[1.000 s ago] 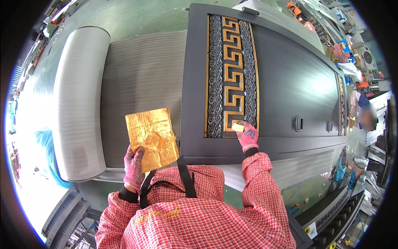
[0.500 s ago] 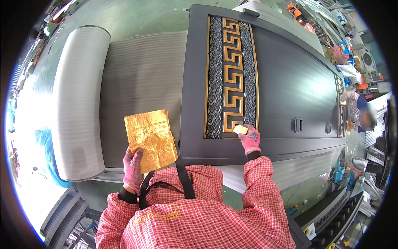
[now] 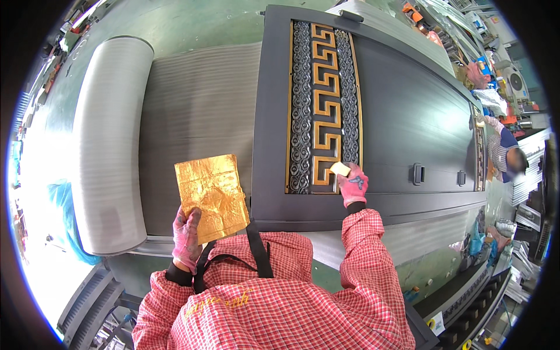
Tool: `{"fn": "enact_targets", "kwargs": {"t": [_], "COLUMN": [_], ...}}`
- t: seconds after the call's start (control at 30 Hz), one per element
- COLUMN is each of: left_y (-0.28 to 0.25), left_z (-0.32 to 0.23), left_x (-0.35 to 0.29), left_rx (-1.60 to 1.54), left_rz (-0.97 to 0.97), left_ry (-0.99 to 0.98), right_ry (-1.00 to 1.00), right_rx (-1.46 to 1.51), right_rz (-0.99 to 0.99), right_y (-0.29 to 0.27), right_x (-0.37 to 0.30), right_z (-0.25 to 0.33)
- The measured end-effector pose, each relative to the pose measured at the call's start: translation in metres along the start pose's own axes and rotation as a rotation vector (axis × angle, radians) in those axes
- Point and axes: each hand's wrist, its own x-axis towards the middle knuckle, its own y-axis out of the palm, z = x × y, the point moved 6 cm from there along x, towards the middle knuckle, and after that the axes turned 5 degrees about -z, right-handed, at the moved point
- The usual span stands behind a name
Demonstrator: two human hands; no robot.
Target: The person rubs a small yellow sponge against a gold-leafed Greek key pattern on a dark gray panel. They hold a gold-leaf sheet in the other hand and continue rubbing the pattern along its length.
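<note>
In the lower left of the frame, the gloved left hand pinches the lower left edge of a gold sheet, some fingers hidden beneath it. Right of centre, the gloved right hand has its fingers curled closed around a pale block, over the lower end of a gold zigzag strip on a dark panel; whether block and strip touch, I cannot tell.

left hand gripping gold sheet, right hand holding pale block by gold key-pattern strip, dark panel
</note>
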Motion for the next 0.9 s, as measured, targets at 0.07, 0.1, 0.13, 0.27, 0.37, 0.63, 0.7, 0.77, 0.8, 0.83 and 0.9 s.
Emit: {"fn": "enact_targets", "kwargs": {"t": [0.07, 0.1, 0.13, 0.27, 0.37, 0.63, 0.7, 0.77, 0.8, 0.83, 0.9], "left_y": [0.0, 0.0, 0.0, -0.001, 0.003, 0.002, 0.003, 0.002, 0.003, 0.004, 0.004], "left_z": [0.001, -0.001, -0.002, -0.001, -0.001, 0.0, 0.001, 0.003, 0.004, 0.003, 0.002], "left_x": [0.001, 0.002, 0.002, 0.002, 0.001, 0.0, 0.001, 0.003, 0.003, 0.002, 0.002], "left_rx": [0.001, 0.007, 0.011, 0.016, 0.033, 0.046, 0.058, 0.08, 0.069, 0.059, 0.059], "left_rz": [0.02, 0.023, 0.025, 0.005, 0.043, -0.006, -0.003, 0.014, 0.026, 0.032, 0.03], "left_ry": [-0.001, 0.007, 0.016, 0.013, 0.014, 0.015, 0.013, 0.006, 0.006, 0.01, 0.013], "right_ry": [-0.036, -0.002, 0.013, 0.092, 0.039, -0.019, 0.109, -0.032, -0.02, -0.012, -0.032], "right_rx": [-0.127, -0.12, -0.167, 0.099, 0.022, 0.026, 0.209, 0.135, 0.155, 0.179, 0.078], "right_rz": [0.023, 0.002, 0.014, -0.005, 0.078, 0.249, 0.215, 0.064, 0.07, 0.079, 0.13], "right_y": [0.008, 0.008, 0.002, -0.006, -0.001, -0.012, -0.015, -0.021, -0.018, -0.014, -0.006], "right_x": [-0.001, 0.001, 0.004, 0.009, 0.008, -0.016, -0.012, -0.005, -0.004, -0.003, -0.009], "right_z": [-0.007, -0.016, -0.015, -0.024, -0.033, -0.048, -0.052, -0.034, -0.032, -0.031, -0.042]}}
